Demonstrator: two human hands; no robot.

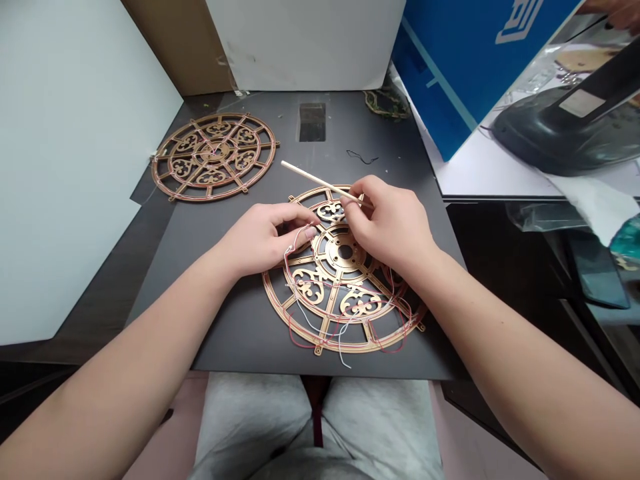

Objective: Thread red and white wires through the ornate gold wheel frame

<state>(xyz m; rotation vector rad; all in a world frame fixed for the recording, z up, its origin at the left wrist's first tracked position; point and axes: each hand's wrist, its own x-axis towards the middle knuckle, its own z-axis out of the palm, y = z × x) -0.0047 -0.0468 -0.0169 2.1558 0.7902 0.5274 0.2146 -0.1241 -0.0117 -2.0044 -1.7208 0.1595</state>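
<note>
A round gold openwork frame (345,310) lies on the dark board in front of me, with red and white wires (345,327) running loosely over its near half. My left hand (273,233) is at the frame's upper left, thumb and fingertips pinched on a wire. My right hand (387,217) is over the frame's upper right, closed around a thin pale stick (313,177) that points up and to the left. Part of the frame is hidden under the right hand. At the back left lies a second round frame (215,157) with wires along its rings.
White panels (305,40) stand at the back and left, and a blue box (450,60) at the right. Behind the box are a black stand (565,120) and another person's hand (615,13). A thin dark thread (363,158) and a twisted bundle (385,105) lie near the board's back.
</note>
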